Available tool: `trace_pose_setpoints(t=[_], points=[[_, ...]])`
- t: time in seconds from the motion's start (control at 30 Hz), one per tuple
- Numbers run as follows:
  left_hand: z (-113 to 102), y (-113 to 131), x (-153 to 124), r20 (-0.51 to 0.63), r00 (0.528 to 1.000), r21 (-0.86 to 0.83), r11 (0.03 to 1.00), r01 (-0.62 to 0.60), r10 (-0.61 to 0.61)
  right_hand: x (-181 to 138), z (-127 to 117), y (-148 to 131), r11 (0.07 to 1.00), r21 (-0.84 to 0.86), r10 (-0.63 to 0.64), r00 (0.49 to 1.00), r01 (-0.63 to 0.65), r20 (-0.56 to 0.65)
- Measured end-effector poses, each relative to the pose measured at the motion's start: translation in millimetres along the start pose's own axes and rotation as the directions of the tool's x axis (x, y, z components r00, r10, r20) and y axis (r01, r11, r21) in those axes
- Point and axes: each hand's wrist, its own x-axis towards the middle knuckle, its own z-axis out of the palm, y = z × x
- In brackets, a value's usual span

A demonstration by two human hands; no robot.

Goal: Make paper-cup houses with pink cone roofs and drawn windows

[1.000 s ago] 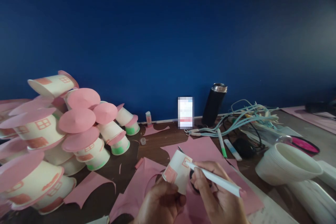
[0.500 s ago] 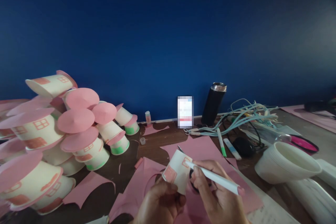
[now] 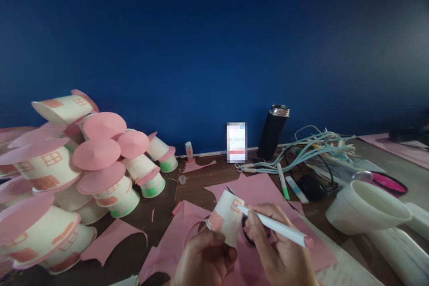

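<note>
My left hand (image 3: pixel 209 254) is closed around the lower end of a white paper cup (image 3: pixel 228 219), which tilts over the pink paper. A filled pinkish-red door and a small window outline are drawn on the cup's side. In my right hand (image 3: pixel 278 246) is a white marker (image 3: pixel 278 228) with a pink end, its tip touching the cup at the window. Beneath my hands lie cut sheets of pink paper (image 3: pixel 254 187). Scissors, with a dark handle (image 3: pixel 248 232) partly hidden behind the cup and my right hand, rest on the paper.
At left, several decorated cups with pink cone roofs (image 3: pixel 97 153) are piled up. A stack of plain cups (image 3: pixel 348 210) lies at right. Behind stand a lit phone (image 3: pixel 236 143) and a black bottle (image 3: pixel 272 134), near tangled cables (image 3: pixel 311 147). A green-ended marker (image 3: pixel 283 182) lies nearby.
The window drawing shows slightly more of its outline beside the marker tip. Both hands keep nearly the same place and hold.
</note>
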Motion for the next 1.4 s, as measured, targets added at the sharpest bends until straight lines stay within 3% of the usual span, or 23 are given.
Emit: trace_pose_setpoints(t=[0.6,1.1,1.4], points=[[-0.9,2.0,-0.2,-0.009,1.0,-0.049,0.998,0.026,-0.027,1.8,-0.4,-0.4,0.999,-0.019,-0.032,0.999,0.032,-0.009],[3.5,3.8,-1.1,0.017,0.999,-0.078,0.996,0.03,-0.028,1.8,1.1,-2.2,1.0,0.017,0.017,1.0,-0.017,-0.008],[-0.9,3.3,2.4,-0.011,1.0,-0.075,0.997,0.022,-0.023,-0.2,-0.5,1.4,0.995,0.089,0.045,0.996,-0.038,-0.076]])
